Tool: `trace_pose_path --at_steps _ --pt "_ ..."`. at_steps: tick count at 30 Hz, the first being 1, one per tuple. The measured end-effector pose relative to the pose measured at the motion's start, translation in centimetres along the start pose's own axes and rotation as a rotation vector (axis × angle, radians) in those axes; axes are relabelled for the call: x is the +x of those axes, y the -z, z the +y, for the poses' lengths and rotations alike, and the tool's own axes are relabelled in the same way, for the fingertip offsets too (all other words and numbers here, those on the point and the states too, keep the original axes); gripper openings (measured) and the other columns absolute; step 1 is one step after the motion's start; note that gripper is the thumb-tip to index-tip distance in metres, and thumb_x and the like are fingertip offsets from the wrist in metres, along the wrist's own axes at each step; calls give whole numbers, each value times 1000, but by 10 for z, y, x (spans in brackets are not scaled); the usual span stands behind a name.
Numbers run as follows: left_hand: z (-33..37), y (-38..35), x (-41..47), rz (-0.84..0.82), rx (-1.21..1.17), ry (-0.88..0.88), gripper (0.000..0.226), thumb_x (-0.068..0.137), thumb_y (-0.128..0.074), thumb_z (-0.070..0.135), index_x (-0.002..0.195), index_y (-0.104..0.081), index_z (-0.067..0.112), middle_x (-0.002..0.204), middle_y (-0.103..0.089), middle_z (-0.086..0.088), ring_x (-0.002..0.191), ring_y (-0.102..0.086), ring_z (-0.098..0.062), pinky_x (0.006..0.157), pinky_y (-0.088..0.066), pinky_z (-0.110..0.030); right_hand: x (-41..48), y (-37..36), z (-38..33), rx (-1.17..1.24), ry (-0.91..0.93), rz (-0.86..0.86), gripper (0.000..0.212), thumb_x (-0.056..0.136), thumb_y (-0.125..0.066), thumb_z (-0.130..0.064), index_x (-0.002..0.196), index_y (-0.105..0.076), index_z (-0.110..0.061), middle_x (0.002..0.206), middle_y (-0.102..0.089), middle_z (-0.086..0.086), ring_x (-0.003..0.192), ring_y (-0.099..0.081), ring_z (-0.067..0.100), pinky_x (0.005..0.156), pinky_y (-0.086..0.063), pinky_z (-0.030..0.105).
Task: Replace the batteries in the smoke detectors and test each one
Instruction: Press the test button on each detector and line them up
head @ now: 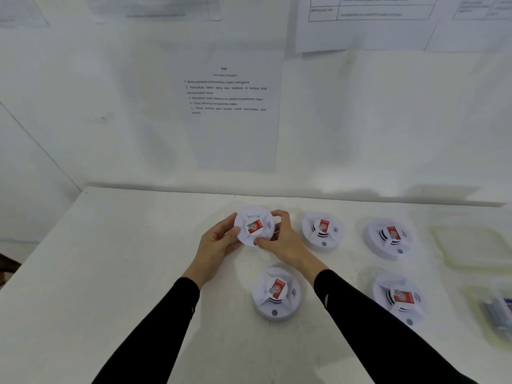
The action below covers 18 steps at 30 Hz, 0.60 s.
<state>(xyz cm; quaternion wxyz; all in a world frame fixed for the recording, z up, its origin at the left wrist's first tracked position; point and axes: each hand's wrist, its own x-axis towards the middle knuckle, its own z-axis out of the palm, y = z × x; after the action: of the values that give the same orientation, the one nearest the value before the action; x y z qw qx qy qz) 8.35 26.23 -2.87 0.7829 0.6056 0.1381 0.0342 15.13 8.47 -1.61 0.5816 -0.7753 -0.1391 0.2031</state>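
Observation:
Both hands hold one round white smoke detector with a red label, lifted and tilted toward me above the white table. My left hand grips its left rim, thumb on the face. Fingers of my right hand curl round its right rim, and the thumb sits at its lower edge near the small grey button. Several more detectors lie face up: one near me, one at the back, and two at the right.
A clear plastic lidded container sits at the table's right edge, and a clear bag with dark and blue items lies below it. A printed instruction sheet hangs on the white wall behind the table.

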Motion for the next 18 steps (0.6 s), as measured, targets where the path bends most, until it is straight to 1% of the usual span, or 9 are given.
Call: trace_pose_path --at_steps 3,7,13,18 --pt "-3 2 1 -1 5 -12 38 97 -61 10 133 -60 18 129 -68 -2 118 -65 -20 93 -56 -32 1 1 2 -25 7 -6 64 79 -76 -15 124 -30 -25 96 -60 6 73 -59 13 62 -51 17" --pt "-6 3 0 -4 8 -28 41 96 -61 10 137 -58 15 131 -67 -3 121 -64 -22 99 -53 -37 2 1 5 -21 2 -14 66 78 -76 -16 125 -30 -25 94 -60 6 73 -59 14 64 -52 21" --pt "-6 2 -2 -22 -1 -43 41 97 -61 10 137 -58 15 131 -66 -3 120 -64 -21 98 -54 -36 0 0 4 7 -1 -18 66 80 -75 -13 127 -30 -24 95 -59 4 73 -59 11 62 -51 16" --pt "-6 1 -3 -15 1 -45 41 97 -61 11 137 -58 16 131 -67 -3 120 -64 -21 98 -54 -35 0 0 5 14 -7 -15 66 79 -77 -16 125 -31 -28 101 -60 7 81 -61 15 67 -53 18"
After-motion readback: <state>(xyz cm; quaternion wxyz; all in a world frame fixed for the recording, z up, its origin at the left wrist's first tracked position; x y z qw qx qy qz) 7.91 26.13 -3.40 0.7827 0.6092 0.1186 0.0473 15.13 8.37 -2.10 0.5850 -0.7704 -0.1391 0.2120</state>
